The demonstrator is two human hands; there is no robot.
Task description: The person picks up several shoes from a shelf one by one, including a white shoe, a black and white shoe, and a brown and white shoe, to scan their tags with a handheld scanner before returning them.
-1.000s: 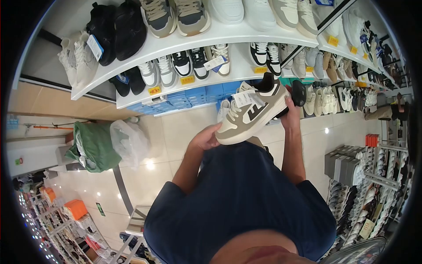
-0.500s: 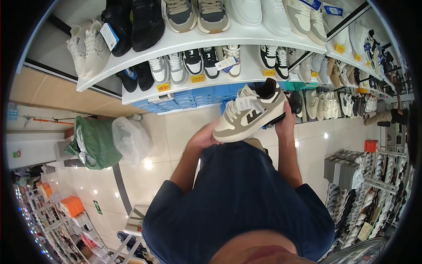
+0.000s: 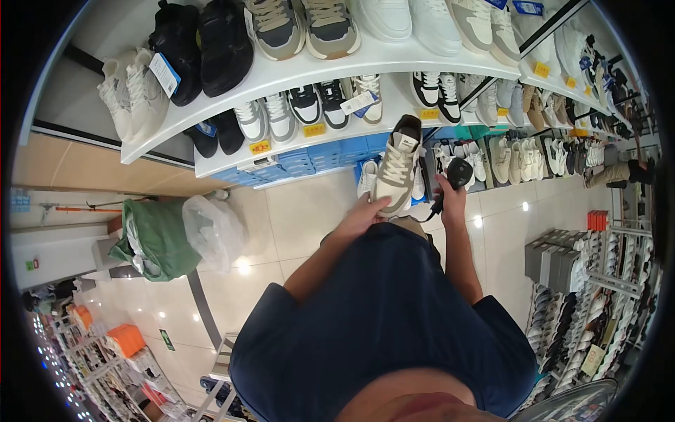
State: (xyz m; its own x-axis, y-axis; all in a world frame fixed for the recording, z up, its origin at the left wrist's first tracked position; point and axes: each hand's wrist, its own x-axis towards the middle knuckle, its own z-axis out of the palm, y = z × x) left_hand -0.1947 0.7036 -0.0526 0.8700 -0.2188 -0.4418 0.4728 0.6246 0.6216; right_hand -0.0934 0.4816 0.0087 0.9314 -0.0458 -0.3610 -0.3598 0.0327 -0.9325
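Observation:
My left hand [image 3: 364,214] is closed on the toe of a cream and grey sneaker [image 3: 399,169], whose dark heel opening points toward the shelves. To its right, my right hand [image 3: 452,200] is wrapped round a black handheld device [image 3: 459,173] with a dark cable hanging below it. The sneaker and the device are apart. Beyond the sneaker, pairs of shoes stand on the lower white shelf [image 3: 281,145], with yellow price tags on its edge.
The upper shelf [image 3: 295,69] holds more shoes. Blue boxes [image 3: 330,152] are stacked underneath. A green bag [image 3: 158,239] and a clear plastic bag [image 3: 213,228] are on the floor at left. Shoe racks [image 3: 590,281] stand at right, and a person [image 3: 619,174] is at far right.
The sneaker has turned from sideways to heel-up, and my right hand has let go of it. The black device, mostly hidden behind the shoe before, now shows in my right hand.

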